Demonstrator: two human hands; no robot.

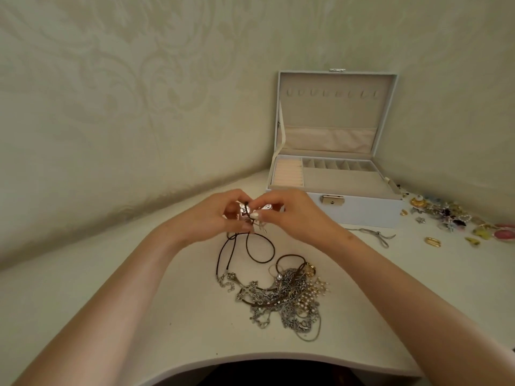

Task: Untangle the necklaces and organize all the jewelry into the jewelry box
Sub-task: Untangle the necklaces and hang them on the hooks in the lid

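Observation:
My left hand [214, 215] and my right hand [289, 215] meet above the white table [139, 288], both pinching a dark cord necklace [250, 246] with a shiny silver pendant at its top. The cord's loops hang down onto the table. Below them lies a tangled heap of silver chains, pearls and a gold pendant [284, 296]. The white jewelry box [362, 210] stands open at the back right, its beige compartments showing nothing inside.
Loose earrings, brooches and rings [451, 218] are scattered right of the box. A thin silver chain [373, 234] lies in front of the box. A patterned wall runs close behind the table. The table's front edge curves inward near me.

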